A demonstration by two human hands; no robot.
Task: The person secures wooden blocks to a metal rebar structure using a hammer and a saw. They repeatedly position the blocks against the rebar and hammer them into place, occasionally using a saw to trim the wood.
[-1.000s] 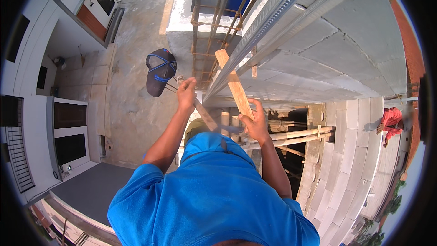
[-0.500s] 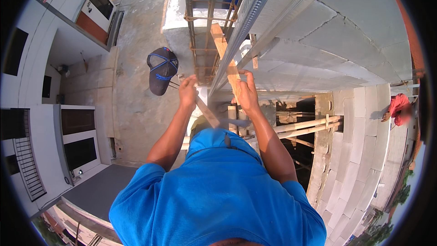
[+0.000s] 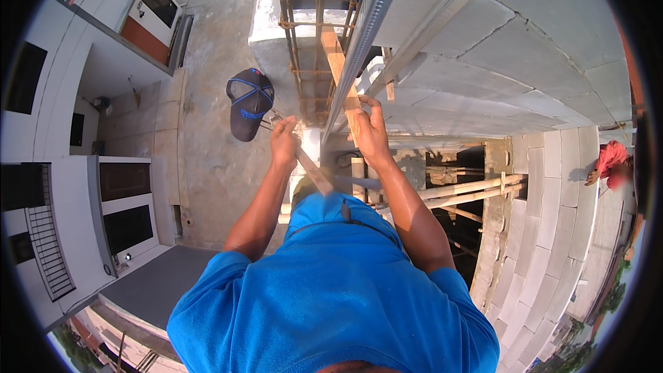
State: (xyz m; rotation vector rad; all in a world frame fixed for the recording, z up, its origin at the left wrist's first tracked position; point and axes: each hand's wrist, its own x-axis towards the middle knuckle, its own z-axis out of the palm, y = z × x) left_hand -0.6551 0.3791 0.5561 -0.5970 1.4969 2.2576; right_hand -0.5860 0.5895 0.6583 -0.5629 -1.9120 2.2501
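Note:
My left hand [image 3: 283, 144] is closed around a wooden-handled tool that looks like a hammer; its handle [image 3: 315, 173] slants down toward my waist, and the fingers partly hide its upper end. My right hand [image 3: 369, 132] grips the near end of a narrow wooden board [image 3: 336, 59], thumb and fingers on opposite edges. This board runs up and away between the rusty rebar cage [image 3: 304, 72] and a perforated metal channel [image 3: 366, 41]. Its far end lies against the bars.
A dark cap with blue trim [image 3: 250, 105] lies left of my left hand. A second metal channel [image 3: 431, 21] leans beside the grey block wall [image 3: 545, 21]. Bamboo poles [image 3: 476, 193] cross a dark opening at right. Another person in red [image 3: 613, 164] is at far right.
The board and my right hand have shifted slightly up and left. My left hand keeps its hold on the hammer, nearly still. The whole view has moved a little.

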